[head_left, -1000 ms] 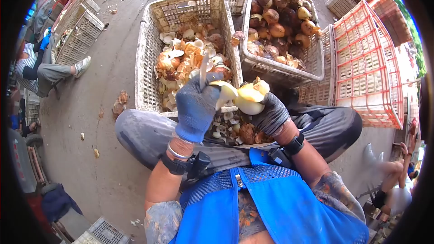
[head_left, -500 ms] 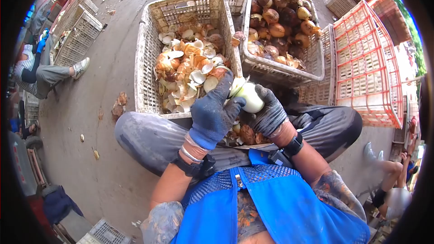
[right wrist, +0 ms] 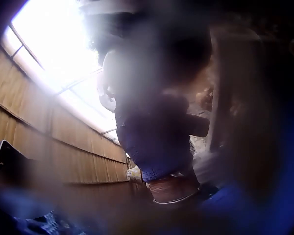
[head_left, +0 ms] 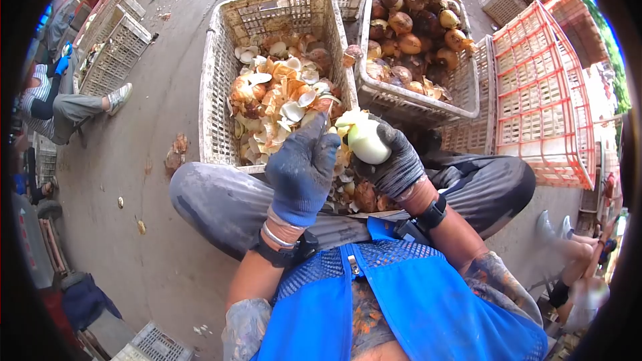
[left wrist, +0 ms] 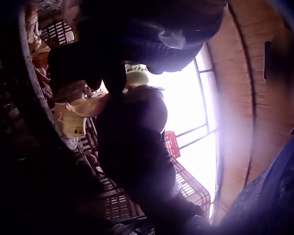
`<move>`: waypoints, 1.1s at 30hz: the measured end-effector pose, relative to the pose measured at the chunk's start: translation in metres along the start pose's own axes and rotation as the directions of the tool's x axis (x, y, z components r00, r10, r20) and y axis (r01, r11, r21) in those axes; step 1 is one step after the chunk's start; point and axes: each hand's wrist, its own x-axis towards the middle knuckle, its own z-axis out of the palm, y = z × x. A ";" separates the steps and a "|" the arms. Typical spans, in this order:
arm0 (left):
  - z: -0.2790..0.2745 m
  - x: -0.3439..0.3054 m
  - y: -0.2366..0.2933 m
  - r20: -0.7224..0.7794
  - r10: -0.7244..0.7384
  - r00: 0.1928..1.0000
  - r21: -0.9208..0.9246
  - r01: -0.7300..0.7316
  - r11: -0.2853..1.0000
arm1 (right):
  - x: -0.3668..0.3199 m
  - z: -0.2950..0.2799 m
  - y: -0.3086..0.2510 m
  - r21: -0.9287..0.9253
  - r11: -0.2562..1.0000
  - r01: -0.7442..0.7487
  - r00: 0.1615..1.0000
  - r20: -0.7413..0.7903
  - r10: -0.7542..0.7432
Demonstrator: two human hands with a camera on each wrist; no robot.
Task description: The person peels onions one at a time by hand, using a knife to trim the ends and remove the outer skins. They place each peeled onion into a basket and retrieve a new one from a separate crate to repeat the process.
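In the head view the left hand (head_left: 302, 177), in a blue glove with dark palm, is curled beside the onion; a knife blade showed in it earlier and is now hardly visible. The right hand (head_left: 396, 162), in a grey striped glove, grips a pale peeled onion (head_left: 368, 142) with a loose layer (head_left: 349, 120) at its top left. A small gap parts the hands. The left wrist view is dark: the left hand (left wrist: 157, 39) is above, the right hand (left wrist: 137, 142) below, and yellow peel (left wrist: 73, 120) at left. The right wrist view shows the left hand (right wrist: 154, 132), blurred.
A crate (head_left: 208, 93) of peels stands ahead, with a crate (head_left: 471, 103) of unpeeled onions to its right. Farther right is a red-and-white crate stack (head_left: 545, 103). More peels (head_left: 364, 195) lie between the legs. A seated person (head_left: 57, 103) is at far left.
The left hand, first raised with the blade upright beside a yellow piece of onion layer, has come to the onion and then drawn back left. The onion now shows a paler, smoother side.
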 end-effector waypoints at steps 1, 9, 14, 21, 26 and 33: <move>0.002 -0.003 0.001 0.008 -0.035 0.999 -0.034 0.036 0.999 | 0.000 0.004 0.002 -0.002 1.000 0.000 1.000 -0.003 0.000; 0.013 -0.010 0.001 0.117 -0.249 0.961 -0.241 0.271 0.932 | -0.006 0.015 0.008 -0.544 0.831 0.116 0.955 -0.169 -0.244; 0.005 0.002 -0.002 0.105 -0.011 0.994 -0.121 0.024 0.992 | -0.006 0.001 0.007 -0.340 0.940 0.021 0.986 -0.149 -0.076; 0.011 0.004 -0.020 0.113 -0.196 0.974 -0.142 0.211 0.967 | -0.016 -0.015 0.006 -0.384 0.919 -0.085 0.996 -0.036 0.077; -0.006 0.014 0.002 0.084 -0.200 0.976 -0.151 0.211 0.966 | -0.010 -0.009 0.008 -0.300 0.941 -0.158 0.982 0.050 0.181; -0.017 0.018 0.019 0.091 0.183 0.979 0.030 -0.187 0.982 | -0.004 -0.024 0.019 0.031 0.990 -0.134 0.990 -0.039 0.136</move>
